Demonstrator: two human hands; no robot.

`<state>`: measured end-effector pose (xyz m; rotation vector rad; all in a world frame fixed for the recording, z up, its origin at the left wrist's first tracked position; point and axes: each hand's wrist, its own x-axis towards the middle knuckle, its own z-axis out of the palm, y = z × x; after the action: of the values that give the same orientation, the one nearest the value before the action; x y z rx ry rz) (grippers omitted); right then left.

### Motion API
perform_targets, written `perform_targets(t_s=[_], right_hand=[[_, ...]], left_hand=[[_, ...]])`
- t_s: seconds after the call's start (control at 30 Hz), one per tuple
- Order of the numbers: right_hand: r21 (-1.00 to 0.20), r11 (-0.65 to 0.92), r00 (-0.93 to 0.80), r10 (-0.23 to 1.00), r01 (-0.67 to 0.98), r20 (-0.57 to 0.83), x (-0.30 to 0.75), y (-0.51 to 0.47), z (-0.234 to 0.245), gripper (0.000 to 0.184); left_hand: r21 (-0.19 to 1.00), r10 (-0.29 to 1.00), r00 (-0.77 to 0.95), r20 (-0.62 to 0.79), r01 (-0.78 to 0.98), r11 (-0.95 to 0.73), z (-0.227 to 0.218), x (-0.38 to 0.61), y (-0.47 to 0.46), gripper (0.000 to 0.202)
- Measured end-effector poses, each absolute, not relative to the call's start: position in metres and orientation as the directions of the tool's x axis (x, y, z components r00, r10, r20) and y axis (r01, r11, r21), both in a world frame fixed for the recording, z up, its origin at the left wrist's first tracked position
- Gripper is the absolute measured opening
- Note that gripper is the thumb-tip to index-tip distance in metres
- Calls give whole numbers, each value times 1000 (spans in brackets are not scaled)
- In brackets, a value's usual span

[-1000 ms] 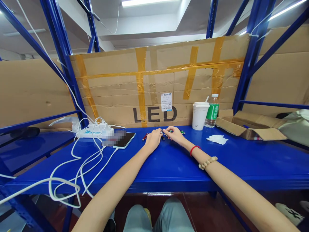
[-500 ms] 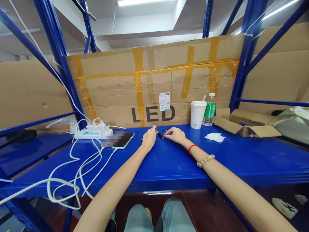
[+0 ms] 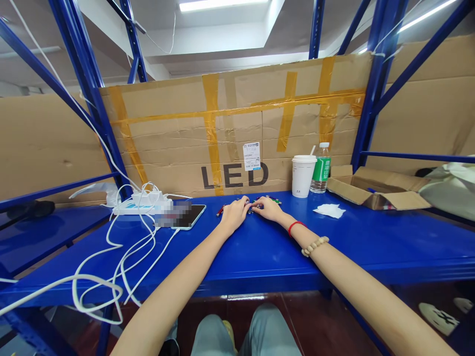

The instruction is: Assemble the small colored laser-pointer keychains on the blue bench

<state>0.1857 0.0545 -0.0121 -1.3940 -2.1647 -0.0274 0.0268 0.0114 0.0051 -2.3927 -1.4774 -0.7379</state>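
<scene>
My left hand (image 3: 235, 214) rests on the blue shelf top (image 3: 237, 262), fingers curled and fingertips pressed together; what they hold is mostly hidden. A slim dark-red pen-like stick (image 3: 220, 211) lies just left of it. Almost touching it from the right, my right hand (image 3: 268, 208) has its thumb and fingertips closed on something small that I cannot make out. Behind its knuckles, small green and multicoloured pieces (image 3: 275, 200) stick out. More dark little pieces show beneath the fingertips, too small to name.
Left of my hands lie a phone (image 3: 189, 217), a white power strip (image 3: 143, 203) and tangled white cables (image 3: 120, 269). To the right stand a white paper cup (image 3: 303, 178) and a water bottle (image 3: 321, 173), with a crumpled tissue (image 3: 329, 211) and an open cardboard box (image 3: 374, 190). A cardboard sheet (image 3: 166, 143) walls the back.
My left hand has shifted right, close to my right hand. The dark pen-like piece seen between them is now covered. The red stick on the left and the green pieces behind show more.
</scene>
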Motion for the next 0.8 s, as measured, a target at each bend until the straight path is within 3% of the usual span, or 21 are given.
perform_targets(t_s=[0.2,0.57,0.8], right_hand=[[-274,474,-326,833,837,446,185,57,-14,21],[-286,495,-338,824,821,455,184,55,-14,16],[-368,521,-340,824,771,453,184,59,-16,13]], left_hand=[[-13,744,390,543,890,-457,3,29,12,31],[-2,753,405,518,881,-473,4,29,7,32],[-22,761,420,494,881,-472,6,30,5,33]])
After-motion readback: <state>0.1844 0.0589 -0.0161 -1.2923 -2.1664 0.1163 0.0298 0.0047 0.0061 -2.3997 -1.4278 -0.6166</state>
